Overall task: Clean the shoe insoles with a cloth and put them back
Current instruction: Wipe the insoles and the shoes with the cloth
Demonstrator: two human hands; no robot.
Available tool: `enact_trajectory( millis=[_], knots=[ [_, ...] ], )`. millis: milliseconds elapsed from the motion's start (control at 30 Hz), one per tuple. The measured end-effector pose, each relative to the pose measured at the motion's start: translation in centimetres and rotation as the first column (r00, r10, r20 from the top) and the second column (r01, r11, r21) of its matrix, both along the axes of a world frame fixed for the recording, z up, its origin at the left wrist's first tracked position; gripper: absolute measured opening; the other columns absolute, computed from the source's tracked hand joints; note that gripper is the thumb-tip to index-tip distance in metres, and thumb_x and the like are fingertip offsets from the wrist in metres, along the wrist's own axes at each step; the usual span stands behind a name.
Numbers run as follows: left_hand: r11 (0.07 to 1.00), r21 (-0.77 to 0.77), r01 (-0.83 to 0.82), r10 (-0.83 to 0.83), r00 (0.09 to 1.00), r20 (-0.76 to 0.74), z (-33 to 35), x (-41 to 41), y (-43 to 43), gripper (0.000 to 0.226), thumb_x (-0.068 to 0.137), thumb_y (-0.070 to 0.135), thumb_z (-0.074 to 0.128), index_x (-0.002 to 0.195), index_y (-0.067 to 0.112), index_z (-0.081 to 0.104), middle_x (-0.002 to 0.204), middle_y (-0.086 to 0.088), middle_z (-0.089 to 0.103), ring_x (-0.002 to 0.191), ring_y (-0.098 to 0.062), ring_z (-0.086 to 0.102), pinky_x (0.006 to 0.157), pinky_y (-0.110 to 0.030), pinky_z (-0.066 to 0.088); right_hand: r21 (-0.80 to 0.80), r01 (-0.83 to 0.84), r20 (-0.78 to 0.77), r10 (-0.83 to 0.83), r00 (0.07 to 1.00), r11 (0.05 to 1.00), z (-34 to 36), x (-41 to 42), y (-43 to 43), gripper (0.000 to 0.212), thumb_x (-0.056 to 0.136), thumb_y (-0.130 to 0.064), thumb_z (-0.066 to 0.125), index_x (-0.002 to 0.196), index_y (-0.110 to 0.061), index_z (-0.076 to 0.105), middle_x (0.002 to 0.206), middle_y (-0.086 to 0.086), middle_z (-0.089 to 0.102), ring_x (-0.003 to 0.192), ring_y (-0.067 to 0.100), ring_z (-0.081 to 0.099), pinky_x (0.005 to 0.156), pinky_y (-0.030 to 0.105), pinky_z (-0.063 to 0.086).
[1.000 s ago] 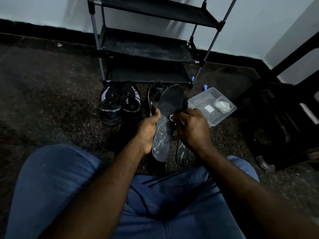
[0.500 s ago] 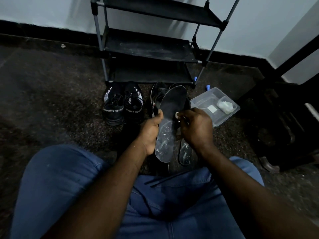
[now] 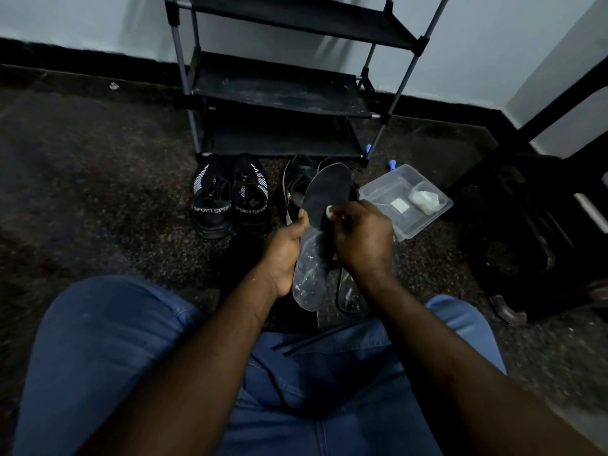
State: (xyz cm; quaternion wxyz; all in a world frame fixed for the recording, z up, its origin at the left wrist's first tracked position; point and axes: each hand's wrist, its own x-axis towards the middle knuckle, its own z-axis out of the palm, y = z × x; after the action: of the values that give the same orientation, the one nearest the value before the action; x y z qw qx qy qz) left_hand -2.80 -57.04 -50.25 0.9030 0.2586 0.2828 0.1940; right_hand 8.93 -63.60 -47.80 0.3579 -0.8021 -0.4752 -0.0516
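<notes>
I see the left hand (image 3: 284, 255) gripping the dark, clear-heeled insole (image 3: 325, 195) at its nine o'clock edge, the right hand (image 3: 360, 241) pinching a small white cloth (image 3: 329, 210) against three o'clock.

The right hand (image 3: 362, 238) has crept a little toward 12 o'clock along the insole (image 3: 324, 192), taking with it the small white cloth (image 3: 329, 210) pinched in its fingertips. A second ago the cloth sat about on the line where the insole's clear heel part meets its dark forepart. Now it lies just past that line, on the dark forepart. The knuckles reach slightly farther toward 12 o'clock too. The shift is small.
</notes>
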Motion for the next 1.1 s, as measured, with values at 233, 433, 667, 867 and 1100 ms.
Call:
enact_trajectory(
  millis=[233, 433, 667, 867, 1100],
  knots=[
    [1.0, -0.023, -0.015, 0.015, 1.0, 0.006, -0.1, -0.1, 0.0, 0.051, 0.108, 0.048, 0.036, 0.119, 0.008, 0.066, 0.101, -0.013, 0.074, 0.09, -0.024, 0.072, 0.08, -0.033, 0.059, -0.055, -0.131, 0.091, 0.135, 0.987, 0.99, -0.3, -0.6, -0.7, 0.018, 0.086, -0.012, 0.07, 0.1, -0.017, 0.08, 0.093, 0.004, 0.069, 0.073, 0.024, 0.065, 0.067, 0.035, 0.056],
    [0.998, 0.01, -0.063, 0.063, 0.998, -0.031, -0.4, -0.4, 0.4, 0.055, 0.106, 0.05, 0.04, 0.133, 0.008, 0.063, 0.115, -0.013, 0.073, 0.102, -0.028, 0.069, 0.084, -0.036, 0.057, -0.118, -0.176, 0.116, 0.19, 0.975, 0.977, -0.7, -0.9, -1.1, 0.018, 0.086, -0.016, 0.073, 0.101, -0.022, 0.079, 0.092, 0.002, 0.071, 0.075, 0.022, 0.067, 0.068, 0.028, 0.052],
    [0.998, 0.04, -0.039, 0.041, 0.998, -0.042, -0.8, 0.0, -0.1, 0.044, 0.107, 0.04, 0.045, 0.127, 0.007, 0.067, 0.111, -0.016, 0.074, 0.096, -0.028, 0.072, 0.08, -0.036, 0.059, -0.022, -0.077, 0.001, 0.077, 0.997, 0.997, 0.1, -0.3, 0.0, 0.016, 0.092, -0.027, 0.071, 0.105, -0.024, 0.08, 0.097, 0.0, 0.074, 0.083, 0.018, 0.069, 0.078, 0.035, 0.057],
    [0.995, 0.051, -0.082, 0.085, 0.993, -0.079, -0.9, 0.1, 0.0, 0.04, 0.107, 0.037, 0.047, 0.11, 0.006, 0.072, 0.104, -0.019, 0.076, 0.087, -0.024, 0.076, 0.067, -0.028, 0.06, -0.084, -0.181, 0.085, 0.188, 0.979, 0.98, -0.5, -1.8, 0.0, 0.024, 0.088, -0.013, 0.071, 0.11, -0.019, 0.08, 0.09, 0.002, 0.065, 0.073, 0.017, 0.061, 0.068, 0.021, 0.043],
    [0.998, 0.04, -0.044, 0.047, 0.996, -0.081, -0.9, 0.2, 0.0, 0.046, 0.107, 0.042, 0.045, 0.121, 0.005, 0.068, 0.095, -0.015, 0.076, 0.076, -0.025, 0.075, 0.058, -0.032, 0.06, -0.032, -0.078, 0.045, 0.079, 0.996, 0.996, -0.2, 0.1, 0.7, 0.015, 0.093, -0.02, 0.072, 0.104, -0.019, 0.082, 0.095, 0.003, 0.072, 0.078, 0.019, 0.066, 0.075, 0.029, 0.055]
  ],
)
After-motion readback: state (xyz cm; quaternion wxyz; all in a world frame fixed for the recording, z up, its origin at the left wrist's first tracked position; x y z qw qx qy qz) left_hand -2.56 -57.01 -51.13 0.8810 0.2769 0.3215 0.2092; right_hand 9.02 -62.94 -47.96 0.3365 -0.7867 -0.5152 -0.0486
